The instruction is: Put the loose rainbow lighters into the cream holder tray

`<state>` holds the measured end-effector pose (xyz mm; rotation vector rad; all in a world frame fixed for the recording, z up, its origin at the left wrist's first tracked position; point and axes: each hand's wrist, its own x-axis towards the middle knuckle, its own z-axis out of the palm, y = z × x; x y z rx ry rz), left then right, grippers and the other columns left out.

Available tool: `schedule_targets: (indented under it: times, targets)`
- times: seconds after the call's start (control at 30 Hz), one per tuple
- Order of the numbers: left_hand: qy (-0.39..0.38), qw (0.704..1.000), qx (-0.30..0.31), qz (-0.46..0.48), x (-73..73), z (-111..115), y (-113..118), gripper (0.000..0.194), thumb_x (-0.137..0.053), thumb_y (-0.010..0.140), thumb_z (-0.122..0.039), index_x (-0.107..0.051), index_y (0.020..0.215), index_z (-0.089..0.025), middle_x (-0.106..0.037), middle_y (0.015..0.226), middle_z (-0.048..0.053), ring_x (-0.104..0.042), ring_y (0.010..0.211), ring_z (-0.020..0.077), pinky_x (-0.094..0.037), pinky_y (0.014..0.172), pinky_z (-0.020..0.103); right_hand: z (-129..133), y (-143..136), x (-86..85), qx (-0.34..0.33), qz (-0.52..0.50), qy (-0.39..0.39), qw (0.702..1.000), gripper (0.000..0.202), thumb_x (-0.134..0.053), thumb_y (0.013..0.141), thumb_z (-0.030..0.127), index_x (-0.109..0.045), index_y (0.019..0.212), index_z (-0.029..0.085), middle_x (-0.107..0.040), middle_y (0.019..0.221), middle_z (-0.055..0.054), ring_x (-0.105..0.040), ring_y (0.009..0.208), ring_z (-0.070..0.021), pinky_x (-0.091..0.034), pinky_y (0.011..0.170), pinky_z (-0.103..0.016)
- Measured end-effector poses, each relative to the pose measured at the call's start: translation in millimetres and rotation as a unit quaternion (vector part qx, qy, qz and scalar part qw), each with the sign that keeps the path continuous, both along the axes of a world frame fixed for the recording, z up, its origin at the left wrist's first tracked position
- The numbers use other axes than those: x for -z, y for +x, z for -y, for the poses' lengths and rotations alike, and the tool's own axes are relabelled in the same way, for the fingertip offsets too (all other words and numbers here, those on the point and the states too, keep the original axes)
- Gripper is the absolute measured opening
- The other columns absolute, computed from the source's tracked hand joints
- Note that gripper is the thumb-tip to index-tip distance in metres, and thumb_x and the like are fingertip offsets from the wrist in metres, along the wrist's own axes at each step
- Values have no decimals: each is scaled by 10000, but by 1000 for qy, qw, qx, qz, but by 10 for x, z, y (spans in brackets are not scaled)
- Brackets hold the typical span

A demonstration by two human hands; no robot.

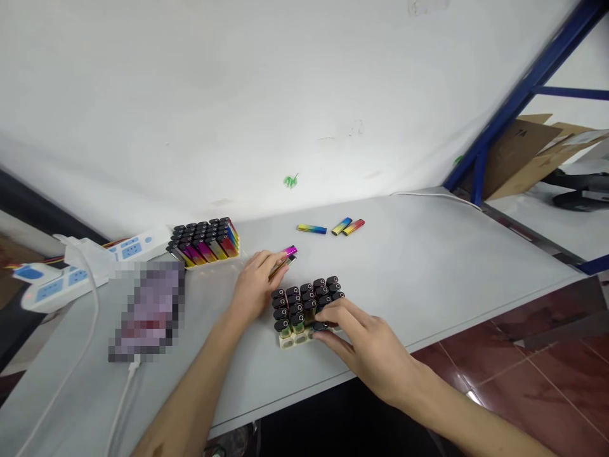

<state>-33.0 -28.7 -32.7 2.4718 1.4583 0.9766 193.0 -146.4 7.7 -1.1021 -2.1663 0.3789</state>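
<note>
My left hand (257, 279) is closed on lighter-like sticks, one with a magenta end (289, 251), just behind a pale tray (288, 343). Rows of black-capped sticks (295, 309) stand upright in this tray, and a few round slots show bare at its front edge. Over the tray's right front, my right hand (361, 336) pinches a black-capped stick (320, 326), mostly hidden by the fingers. A yellow and blue stick (311, 229) lies flat farther back, with a blue and yellow one (341, 226) and a red and yellow one (354, 227) to its right.
A second tray full of colourful black-capped sticks (205, 242) stands at the back left. Beside it are a white power strip (130, 249), cables and a pixelated object (150, 311). A blue metal frame (504, 105) and cardboard boxes (528, 152) are at the right.
</note>
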Motion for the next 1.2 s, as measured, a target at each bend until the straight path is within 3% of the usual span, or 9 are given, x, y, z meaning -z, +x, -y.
schedule_targets:
  times: [0.23,0.33,0.43,0.57,0.73,0.8,0.9,1.07,1.2]
  targets:
    - [-3,1000,20,12,-48,26,12,167,-529,957,-278,-625,1084,-228,-663,998,43,-600,968,206,-498,858,356,-42,-34,-37,23,106,101,989,152,-518,980,256,-599,1092,193,-666,957,-75,-643,684,-167,-528,542,-306]
    - [-7,1000,10,24,-39,24,12,133,-559,944,-286,-611,1052,-227,-678,1000,32,-605,951,201,-500,853,353,-40,-20,-119,17,102,131,986,208,-565,957,293,-627,1121,182,-662,934,-81,-621,671,-162,-506,543,-303]
    - [-4,999,3,38,-33,27,30,103,-578,936,-294,-602,1014,-230,-683,988,20,-608,912,192,-499,819,337,-190,54,-246,18,22,79,996,222,-574,950,325,-652,1112,194,-656,947,-75,-622,720,-151,-501,584,-287]
    - [-8,998,-14,69,-64,45,79,66,-604,920,-294,-614,945,-234,-682,919,8,-606,853,181,-497,764,313,-759,170,-335,52,-79,-36,995,191,-527,967,323,-690,971,224,-675,891,-45,-612,784,-168,-476,658,-313]
    - [-25,995,-37,93,-96,65,109,62,-653,876,-286,-625,902,-237,-679,899,4,-602,829,179,-505,738,305,-1440,133,-84,-101,-111,-227,962,281,-677,857,427,-703,1059,233,-683,899,-32,-593,771,-167,-456,715,-333]
    - [-28,995,-39,87,-91,63,120,75,-663,866,-295,-626,898,-238,-671,881,0,-605,817,177,-508,731,300,-1525,72,60,-141,-152,-267,941,289,-709,829,415,-704,1049,227,-661,847,-14,-559,711,-143,-441,687,-316]
    - [-29,997,-24,69,-81,43,148,81,-655,870,-306,-624,904,-239,-669,885,-6,-609,811,173,-512,736,295,-1512,4,206,-139,-226,-294,918,221,-716,827,394,-692,929,199,-660,835,-17,-573,739,-142,-443,700,-308]
    - [-8,998,-38,55,-60,-32,124,153,-552,940,-317,-605,1048,-222,-682,949,17,-599,901,197,-507,807,323,-1496,13,253,-109,-370,-340,858,263,-631,892,453,-525,881,213,-701,864,-21,-645,792,-145,-511,806,-342]
    - [28,997,-77,-1,7,-109,22,227,-506,963,-308,-617,1121,-189,-671,1058,67,-555,1017,238,-463,926,382,-1554,61,252,-61,-435,-371,818,340,-567,901,558,-452,881,239,-634,712,41,-605,562,-124,-521,573,-283]
